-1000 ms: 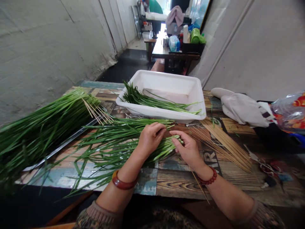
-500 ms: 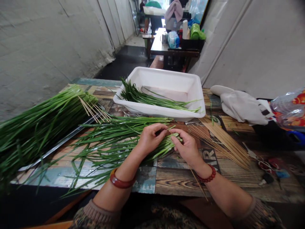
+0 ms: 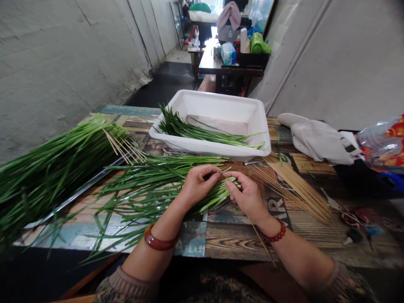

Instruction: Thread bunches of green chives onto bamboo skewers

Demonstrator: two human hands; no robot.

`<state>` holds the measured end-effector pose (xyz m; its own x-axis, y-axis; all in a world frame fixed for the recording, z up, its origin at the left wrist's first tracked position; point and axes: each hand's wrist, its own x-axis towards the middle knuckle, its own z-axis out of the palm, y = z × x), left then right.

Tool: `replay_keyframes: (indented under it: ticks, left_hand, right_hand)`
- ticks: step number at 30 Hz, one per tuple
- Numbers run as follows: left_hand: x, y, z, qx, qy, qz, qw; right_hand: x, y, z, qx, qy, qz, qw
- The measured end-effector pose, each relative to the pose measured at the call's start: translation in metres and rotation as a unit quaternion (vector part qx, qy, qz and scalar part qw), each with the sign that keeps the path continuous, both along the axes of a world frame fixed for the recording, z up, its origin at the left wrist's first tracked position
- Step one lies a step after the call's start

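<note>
Wood-patterned tabletop [image 3: 236, 242]: white tub [image 3: 205, 147], green stalks [image 3: 197, 132] inside

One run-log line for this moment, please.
left hand: pinching stalk | right hand: holding skewer | tub: greens inside | loose skewers: on table, right

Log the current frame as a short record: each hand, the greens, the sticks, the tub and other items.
Left hand: thumb and fingertips meeting at one stalk tip
Right hand: thumb and fingers at pale ends of green stalks; thin stick running out below
White tub: loose greens inside
Left side: large green bundle, pale sticks by its end
Right side: stick pile, pale cloth item, keys
</note>
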<state>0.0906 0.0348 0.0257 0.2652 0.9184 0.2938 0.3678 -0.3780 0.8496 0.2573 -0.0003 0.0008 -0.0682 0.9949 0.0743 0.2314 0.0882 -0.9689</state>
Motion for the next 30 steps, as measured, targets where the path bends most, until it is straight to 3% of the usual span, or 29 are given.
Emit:
replay_keyframes:
  ticks: [30]
  left_hand:
    - [-0.0015,0.001,-0.0031,0.023,0.001,-0.015,1.0]
  right_hand:
    - [0.0,-0.0005,0.0007,-0.003,0.011,-0.001,1.0]
